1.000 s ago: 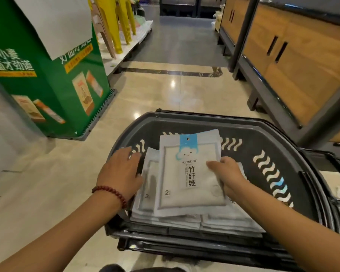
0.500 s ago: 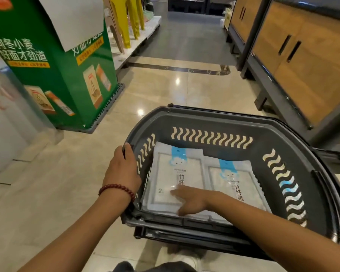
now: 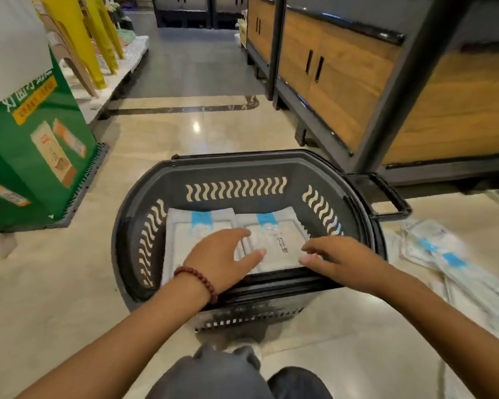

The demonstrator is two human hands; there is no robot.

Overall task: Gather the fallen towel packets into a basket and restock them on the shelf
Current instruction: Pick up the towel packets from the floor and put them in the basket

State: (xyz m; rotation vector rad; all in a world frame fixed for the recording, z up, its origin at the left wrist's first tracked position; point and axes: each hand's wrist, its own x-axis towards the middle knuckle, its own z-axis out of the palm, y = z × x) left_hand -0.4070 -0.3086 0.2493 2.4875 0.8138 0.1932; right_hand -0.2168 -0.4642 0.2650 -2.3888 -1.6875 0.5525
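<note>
Inside basket (image 3: 236, 174) | towel packets (image 3: 280, 240), two stacks side by side | left hand (image 3: 222, 254), right hand (image 3: 340, 257): fingers (image 3: 254, 256) spread, holding nothing

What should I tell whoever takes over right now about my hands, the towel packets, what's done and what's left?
Left hand: open, empty, over the white, blue-labelled towel packets in the dark grey plastic basket.
Right hand: open, empty, fingertips by the right pile's near edge.
Done: those packets lie flat in the basket, side by side.
Left: loose towel packets lie on the floor right of the basket; gather them, then restock the wood-panelled shelf.
</note>
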